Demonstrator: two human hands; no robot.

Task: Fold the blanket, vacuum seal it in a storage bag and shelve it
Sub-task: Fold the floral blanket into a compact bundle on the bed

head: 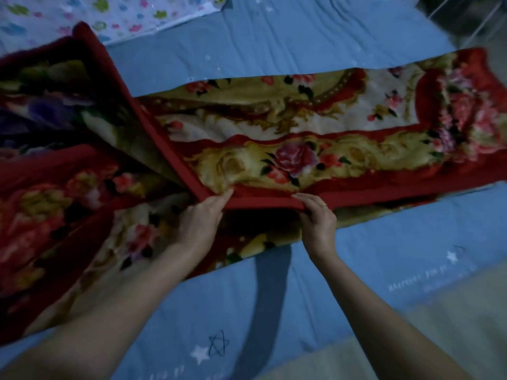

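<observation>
At the far left, a folded-over part of the blanket (274, 127) stands raised, and its dark underside with purple and red flowers faces the camera. Its red border runs diagonally down toward the middle of the view. Behind this part, at the top left, lies a white sheet with coloured flowers (109, 12); it looks like plastic, but I cannot tell what it is.

The blanket lies on a bed covered with a blue sheet (384, 270) that has small white stars. It is a long strip, red and gold with roses, and it reaches from the left edge almost to the right edge of the view.

In the middle, the left hand (200, 218) holds the corner of the red border, with the thumb on top and the other fingers underneath, so the fingers are clamped on the blanket. Just to the right of it, the right hand (318, 218) grips the same red edge in the same way; a thin ring shows on one finger. The two hands are near each other, and the edge between them is lifted a little above the layer below.

At the right, the strip lies flat on the bed, and its end shows pink flower clusters.
</observation>
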